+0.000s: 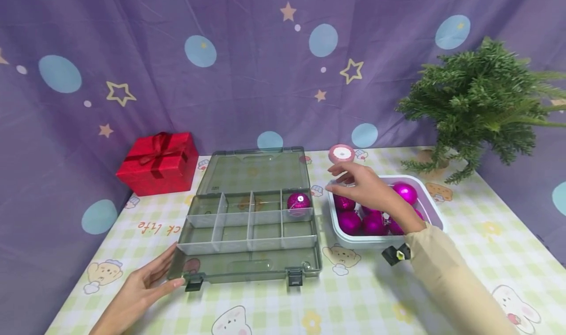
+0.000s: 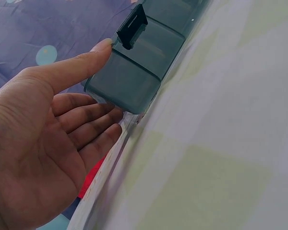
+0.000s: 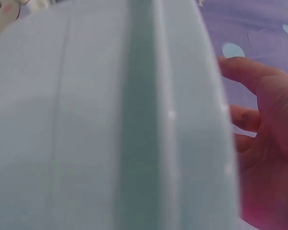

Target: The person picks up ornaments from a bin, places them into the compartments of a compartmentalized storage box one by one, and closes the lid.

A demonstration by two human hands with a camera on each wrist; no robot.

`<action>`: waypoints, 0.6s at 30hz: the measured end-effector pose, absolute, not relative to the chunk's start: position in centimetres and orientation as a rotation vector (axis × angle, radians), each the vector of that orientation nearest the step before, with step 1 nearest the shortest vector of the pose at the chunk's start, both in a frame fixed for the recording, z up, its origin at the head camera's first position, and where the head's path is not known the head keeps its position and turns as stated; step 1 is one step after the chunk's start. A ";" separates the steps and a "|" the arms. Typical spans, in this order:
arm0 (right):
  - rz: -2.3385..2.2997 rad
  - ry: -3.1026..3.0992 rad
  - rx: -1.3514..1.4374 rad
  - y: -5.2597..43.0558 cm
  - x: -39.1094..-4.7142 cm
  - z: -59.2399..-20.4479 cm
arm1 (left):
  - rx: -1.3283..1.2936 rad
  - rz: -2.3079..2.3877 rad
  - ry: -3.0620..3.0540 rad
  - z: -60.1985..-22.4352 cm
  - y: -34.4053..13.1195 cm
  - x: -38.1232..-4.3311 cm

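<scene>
A smoky clear compartment box (image 1: 247,274) lies with its lid folded back. One magenta Christmas bauble (image 1: 298,203) sits in its back right compartment. My left hand (image 1: 141,286) holds the box's front left corner, thumb on the front edge and fingers along the side; the left wrist view shows this hand (image 2: 62,129) close up. Over the left part of a white tub (image 1: 435,207) of magenta baubles (image 1: 375,224), my right hand (image 1: 364,185) hovers with loosely bent fingers and nothing visible in them. The tub's wall hides part of that hand (image 3: 273,124) in the right wrist view.
A red gift box (image 1: 156,165) with a bow stands at the back left. Behind the tub lies a pink ribbon roll (image 1: 341,153). A small artificial Christmas tree (image 1: 477,99) leans over the back right. Purple curtain (image 1: 247,104) closes off the rear.
</scene>
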State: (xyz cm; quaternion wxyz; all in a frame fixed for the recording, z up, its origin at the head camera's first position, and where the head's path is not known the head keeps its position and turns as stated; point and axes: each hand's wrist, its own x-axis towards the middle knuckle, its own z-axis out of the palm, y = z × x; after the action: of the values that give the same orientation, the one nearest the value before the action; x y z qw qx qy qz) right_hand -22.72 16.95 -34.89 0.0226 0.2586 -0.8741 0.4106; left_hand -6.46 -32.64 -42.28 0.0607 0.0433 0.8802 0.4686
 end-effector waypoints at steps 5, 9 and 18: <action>1.282 -2.759 0.713 19.1 -22.1 -34.7 | 0.123 1.404 2.669 -42.3 -32.6 -6.6; 1.262 -2.797 0.657 20.7 -21.5 -34.7 | 0.129 1.407 2.669 -42.2 -32.6 -6.6; 1.141 -2.820 0.653 24.1 -19.9 -34.5 | 0.187 1.448 2.679 -42.3 -32.7 -6.5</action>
State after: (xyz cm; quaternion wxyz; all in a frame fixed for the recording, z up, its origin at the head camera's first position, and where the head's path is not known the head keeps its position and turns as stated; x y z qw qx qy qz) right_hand -19.88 24.09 -34.46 0.0152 0.2097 -0.9063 0.3666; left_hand -6.49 -32.67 -42.31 0.0453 0.0611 0.8772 0.4740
